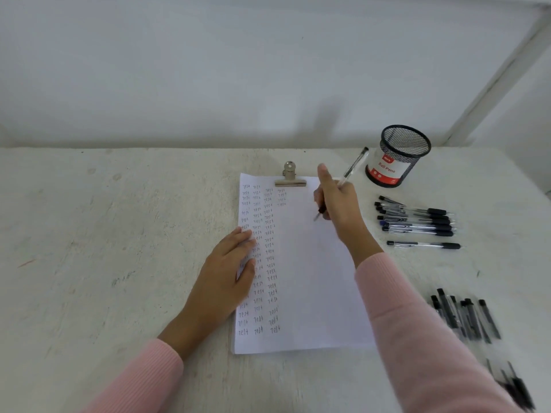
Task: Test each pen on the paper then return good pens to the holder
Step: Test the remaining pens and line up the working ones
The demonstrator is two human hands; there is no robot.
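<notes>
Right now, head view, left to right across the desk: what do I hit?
Order: left hand → metal clip → right hand gripping a pen → mesh holder. The paper and loose pens overlap these, omitted.

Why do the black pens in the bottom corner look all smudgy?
In the head view, the loose black pens at the lower right are smeared, likely motion blur plus the wide lens edge; the row of black-capped pens near the black mesh pen holder looks sharper, as does the clear pen in the right hand; lighting is soft, without glare.
</notes>
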